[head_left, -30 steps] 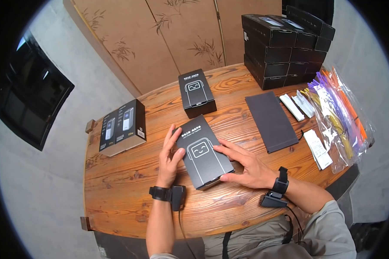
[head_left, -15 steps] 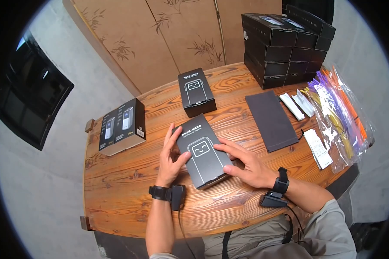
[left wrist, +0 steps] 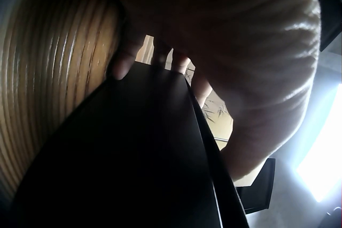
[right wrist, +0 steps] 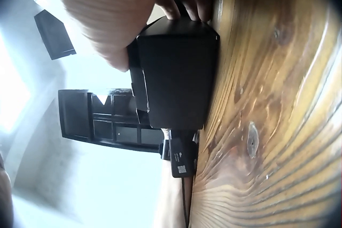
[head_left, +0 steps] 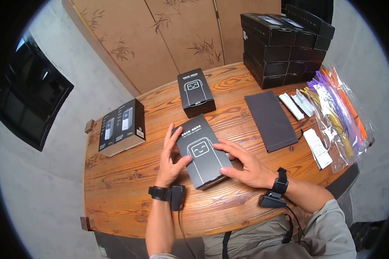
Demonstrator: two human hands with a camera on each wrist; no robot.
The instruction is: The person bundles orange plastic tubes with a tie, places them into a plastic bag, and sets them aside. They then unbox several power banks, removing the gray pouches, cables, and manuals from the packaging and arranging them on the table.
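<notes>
Black rectangular cardboard box (head_left: 204,159), gripped between left hand (head_left: 170,159) and right hand (head_left: 247,165), lies print-up on the wooden tabletop (head_left: 129,185), lettered end pointing away, long axis slanting far left to near right.

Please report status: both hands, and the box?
Left hand and right hand gripping the smiling-face box from both sides. Box closed, on table. Second box just beyond.

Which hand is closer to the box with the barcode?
Left: the left hand sits right of the barcoded box; the right hand is farther, across the held box.
</notes>
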